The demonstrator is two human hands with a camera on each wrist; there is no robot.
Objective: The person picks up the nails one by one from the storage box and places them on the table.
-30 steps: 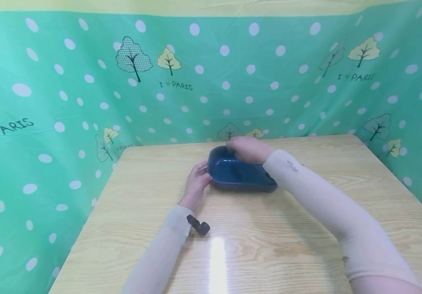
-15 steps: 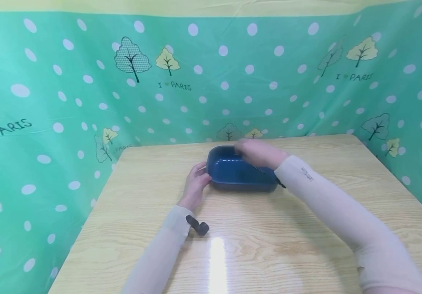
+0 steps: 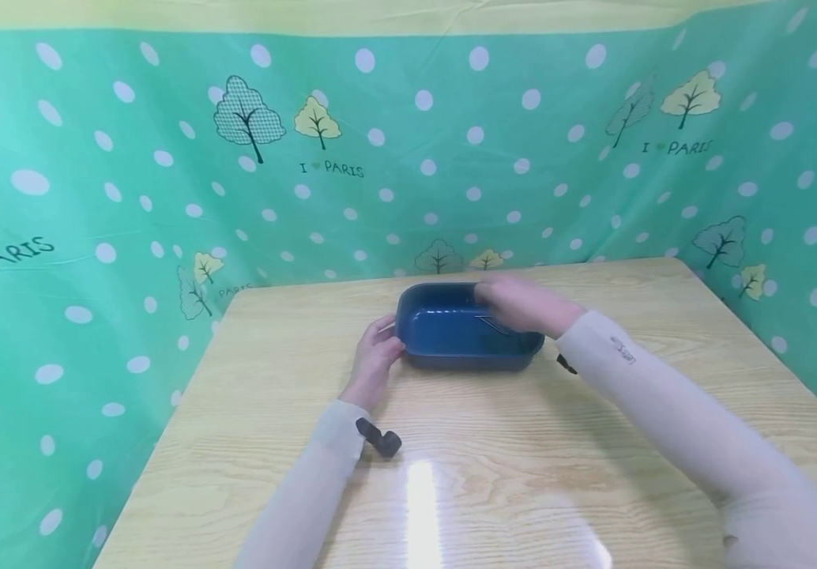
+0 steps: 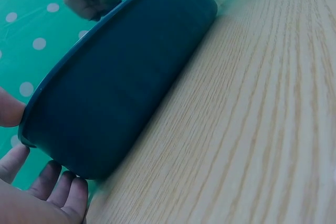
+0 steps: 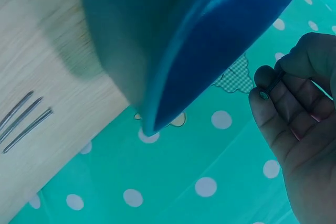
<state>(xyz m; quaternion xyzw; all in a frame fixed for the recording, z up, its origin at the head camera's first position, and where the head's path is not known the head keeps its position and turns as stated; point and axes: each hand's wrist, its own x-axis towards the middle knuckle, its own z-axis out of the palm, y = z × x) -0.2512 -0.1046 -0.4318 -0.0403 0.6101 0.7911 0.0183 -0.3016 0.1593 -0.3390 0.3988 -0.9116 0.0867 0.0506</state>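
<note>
A deep blue rectangular basin (image 3: pixel 444 336) with rounded corners sits on the wooden table. My left hand (image 3: pixel 373 359) grips its left end; in the left wrist view the thumb lies at the rim and the fingers reach round the outer wall. Over the basin's right half is my right hand (image 3: pixel 525 304). Its thumb and fingertips pinch a thin dark metal rod (image 5: pixel 272 85), mostly hidden by the hand. Thin metal sticks (image 3: pixel 492 325) show within the basin's outline in the head view, partly covered by the right hand.
In the right wrist view, three thin metal rods (image 5: pixel 23 121) lie side by side on the wooden table (image 3: pixel 465 474). A green dotted cloth (image 3: pixel 352 190) hangs behind the table and along both sides. A small black device (image 3: pixel 380 438) is strapped to the left wrist.
My right hand has moved rightward from the basin's back left part to its right half, uncovering more of the basin's inside. The left hand keeps its hold on the left end.
</note>
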